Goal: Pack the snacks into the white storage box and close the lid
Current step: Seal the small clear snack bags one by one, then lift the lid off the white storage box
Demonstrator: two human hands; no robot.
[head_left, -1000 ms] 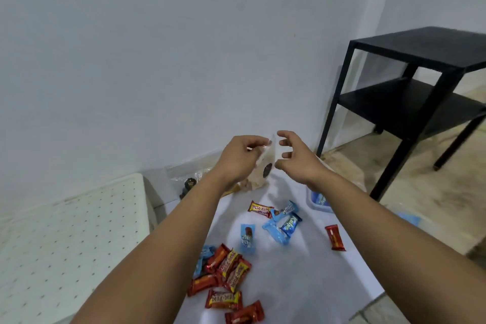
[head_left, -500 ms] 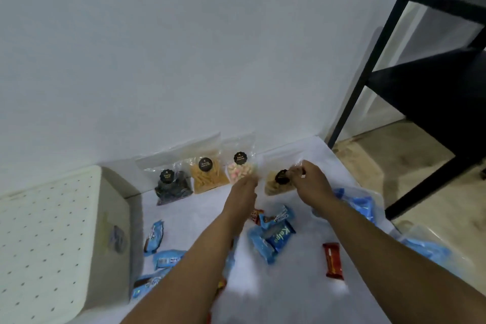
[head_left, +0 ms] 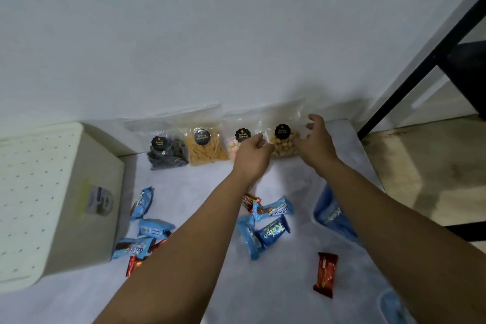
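Nearest us on the white cloth-covered bench (head_left: 184,187): one red foil snack bar (head_left: 325,274) lying alone at right, and dark blue and light blue snack packets (head_left: 263,229) clustered between our forearms. More light blue wrappers (head_left: 147,229) lie just beside the white perforated-lid storage box (head_left: 52,205) at left, lid on. Farther, our left hand (head_left: 251,154) and right hand (head_left: 314,144) flank a clear bag of tan round snacks (head_left: 284,143); fingers loosely curled, and we cannot tell whether either grips the bag. Against the wall stand three more clear bags: pink-and-white biscuits (head_left: 235,143), orange sticks (head_left: 205,150), dark chips (head_left: 165,154).
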